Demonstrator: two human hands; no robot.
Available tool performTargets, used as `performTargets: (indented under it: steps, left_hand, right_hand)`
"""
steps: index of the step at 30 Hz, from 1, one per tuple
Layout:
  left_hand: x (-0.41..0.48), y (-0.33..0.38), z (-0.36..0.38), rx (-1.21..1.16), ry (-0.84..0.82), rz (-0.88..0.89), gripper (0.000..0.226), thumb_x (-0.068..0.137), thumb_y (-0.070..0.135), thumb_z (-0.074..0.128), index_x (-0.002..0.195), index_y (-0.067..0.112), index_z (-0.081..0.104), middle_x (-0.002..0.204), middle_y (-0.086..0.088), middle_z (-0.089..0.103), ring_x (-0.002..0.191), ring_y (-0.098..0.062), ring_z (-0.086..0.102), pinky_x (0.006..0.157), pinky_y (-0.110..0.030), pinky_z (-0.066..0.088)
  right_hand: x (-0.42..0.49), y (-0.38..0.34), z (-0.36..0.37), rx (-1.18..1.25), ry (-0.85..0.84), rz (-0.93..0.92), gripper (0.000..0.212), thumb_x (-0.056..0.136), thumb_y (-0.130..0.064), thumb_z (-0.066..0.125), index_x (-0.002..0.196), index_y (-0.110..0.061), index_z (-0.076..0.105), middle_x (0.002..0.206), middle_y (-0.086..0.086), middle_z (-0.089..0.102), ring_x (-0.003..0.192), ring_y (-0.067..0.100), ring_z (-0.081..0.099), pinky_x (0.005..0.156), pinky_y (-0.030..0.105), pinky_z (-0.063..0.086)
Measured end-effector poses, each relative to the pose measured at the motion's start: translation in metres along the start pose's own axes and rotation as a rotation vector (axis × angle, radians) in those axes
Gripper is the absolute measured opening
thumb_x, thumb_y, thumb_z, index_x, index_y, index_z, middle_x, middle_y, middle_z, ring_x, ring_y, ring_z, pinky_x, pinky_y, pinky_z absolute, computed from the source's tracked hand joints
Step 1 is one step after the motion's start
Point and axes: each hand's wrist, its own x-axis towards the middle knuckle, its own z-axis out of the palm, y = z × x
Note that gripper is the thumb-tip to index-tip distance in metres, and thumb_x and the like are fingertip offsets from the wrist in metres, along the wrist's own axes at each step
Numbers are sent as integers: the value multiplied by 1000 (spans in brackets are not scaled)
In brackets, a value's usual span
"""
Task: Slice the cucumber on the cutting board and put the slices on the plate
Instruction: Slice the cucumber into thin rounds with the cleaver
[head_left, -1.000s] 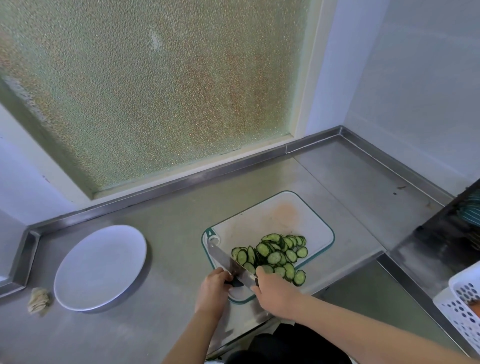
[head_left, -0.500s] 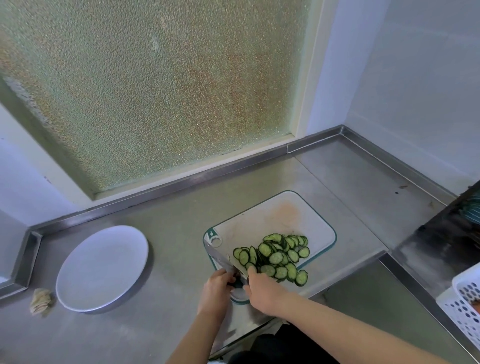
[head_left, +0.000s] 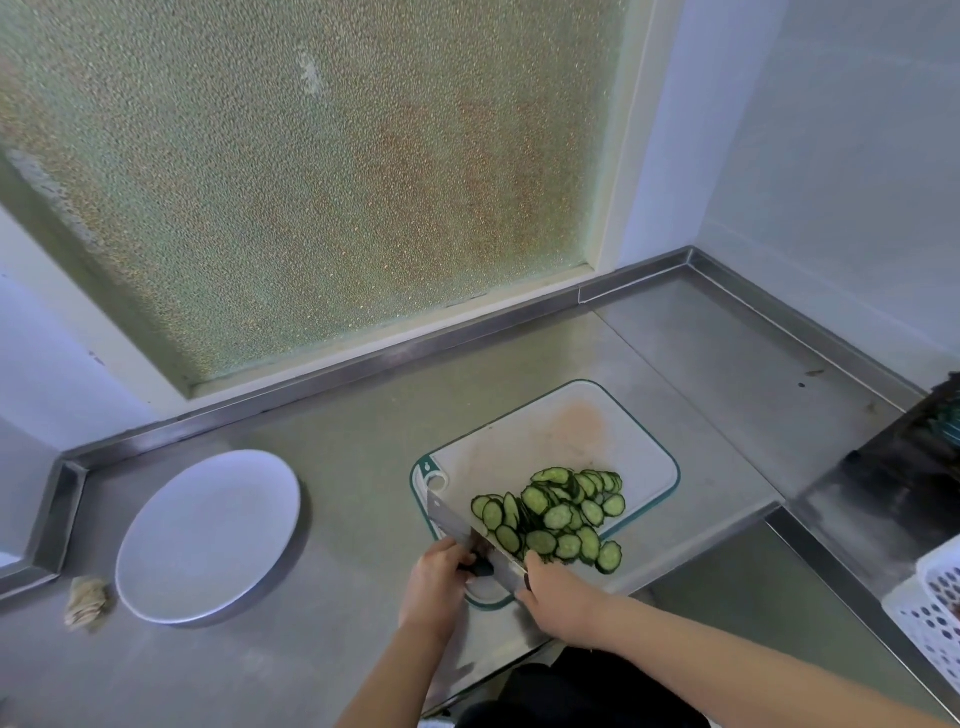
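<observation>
Head view: looking down at a brushed steel counter (head_left: 337, 467) set into a corner.
Cucumber: all in thin, round, dark-rimmed green slices (head_left: 556, 514), heaped in an overlapping pile on the near right part of the board, lower centre of the frame.
Board: a white plastic cutting board with a green rim (head_left: 545, 441) and rounded corners, lying at an angle. There's a faint orange stain on its far half, and a small green mark by the hanging hole, too small to read.
Knife: a broad steel blade with a black handle (head_left: 457, 525), lying slantwise along the left edge of the pile, its tip toward the hanging hole.
Left hand: the left hand (head_left: 436, 577) comes in at bottom centre with its fingers wrapped round the black handle, a firm grip.
Right hand: the right hand (head_left: 558, 590) shows its back to the camera, fingers bent down onto the near end of the blade, right against the nearest slices. Whether it holds anything, I cannot tell.
Plate: a round white plate (head_left: 208, 535) at lower left, well apart from the board, with no slices on it yet.
Surroundings: a crumpled beige cloth (head_left: 85, 597) sits just left of the plate, a pebbled frosted window pane (head_left: 311, 182) fills the upper left, and a white perforated plastic basket (head_left: 930, 613) is at the lower right edge.
</observation>
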Motion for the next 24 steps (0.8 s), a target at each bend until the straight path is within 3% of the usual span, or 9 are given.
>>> performTargets:
  steps: [2,5,12,15,18,24]
  left_hand:
    - [0,-1,0,18,-2,-8,24,58,2,50,74,7,68,71,5,50,63,-12,49,53,-3,30]
    - [1,-2,1,29,-2,6,24,60,-1,52,76,7,69,72,6,50,64,-10,48,54,-3,32]
    - [-1,-6,1,73,-32,21,20,56,-10,59,67,6,63,71,5,50,63,-20,55,54,-14,30]
    - [0,-11,4,91,-46,-29,15,61,-10,62,68,3,61,73,1,51,70,-27,58,57,-17,33]
    - [0,-11,4,82,-46,-28,16,65,-8,61,76,4,61,77,7,47,76,-24,57,61,-16,33]
    - [-1,-10,2,89,-63,-26,32,74,-5,59,104,7,57,102,-3,56,95,-19,56,77,-16,38]
  right_hand:
    - [4,-2,2,23,19,9,37,101,-23,34,129,2,34,120,24,54,107,37,56,74,30,37]
    - [9,-2,1,12,-1,-23,39,101,-25,35,128,3,33,120,27,55,105,37,57,57,27,32]
    - [11,-3,-7,64,25,-35,42,101,-27,35,133,0,29,119,25,57,105,37,56,72,32,37]
    - [13,0,-13,63,70,-51,26,101,-27,35,117,-6,35,90,9,55,86,31,56,61,34,36]
    - [15,3,-20,89,99,-45,14,100,-27,36,98,-14,30,71,-3,40,61,15,42,51,32,28]
    - [12,1,-23,64,103,-79,15,101,-28,36,97,-14,29,70,-3,41,59,12,40,50,28,28]
